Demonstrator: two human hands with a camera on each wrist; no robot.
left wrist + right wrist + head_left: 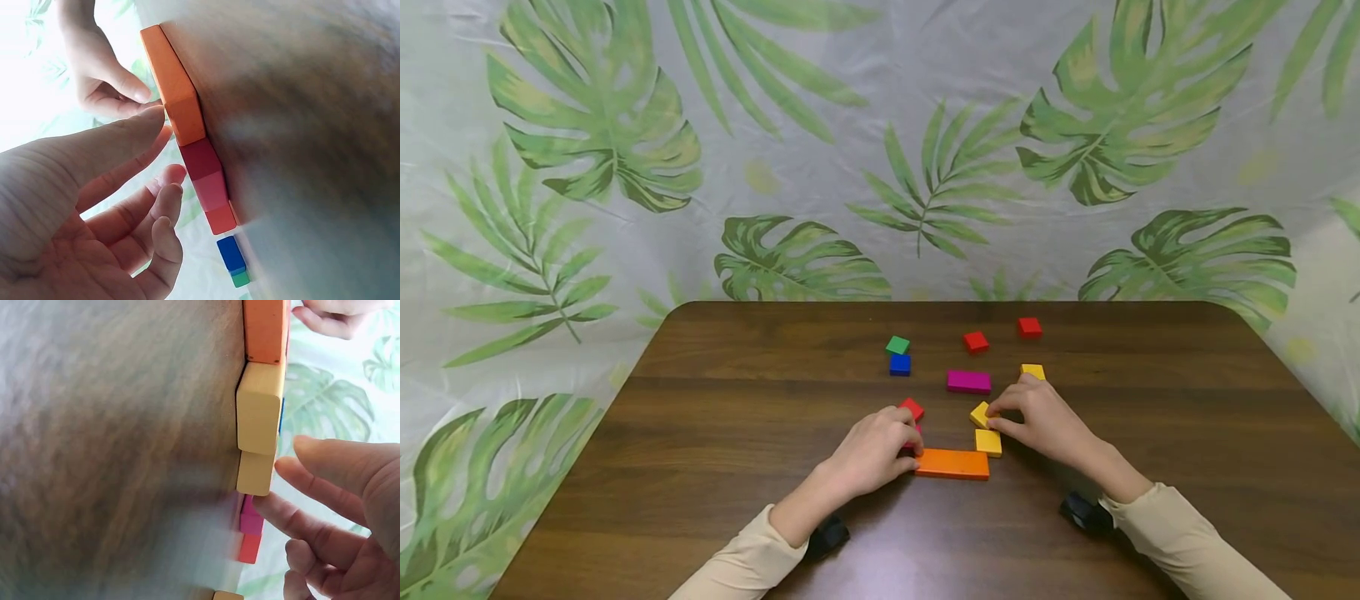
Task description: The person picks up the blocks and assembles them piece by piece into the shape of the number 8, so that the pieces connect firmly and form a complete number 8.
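My left hand [876,450] is at the left end of a long orange block [953,464]; its thumb tip touches the block's upper edge in the left wrist view. Under those fingers a pink block [209,189] shows, largely hidden in the head view, with a red block [912,408] behind it. On the other side, my right hand [1048,421] touches a turned yellow block [980,414] with its fingertips, the thumb standing off in the right wrist view. A second yellow block [988,443] sits between that one and the orange block's right end.
Farther back lie a magenta block [968,382], a blue block [900,366], a green block [897,344] and two red squares [976,342]. Another yellow block [1032,370] is partly behind my right hand. A leaf-print curtain [940,183] hangs behind the brown table [737,375].
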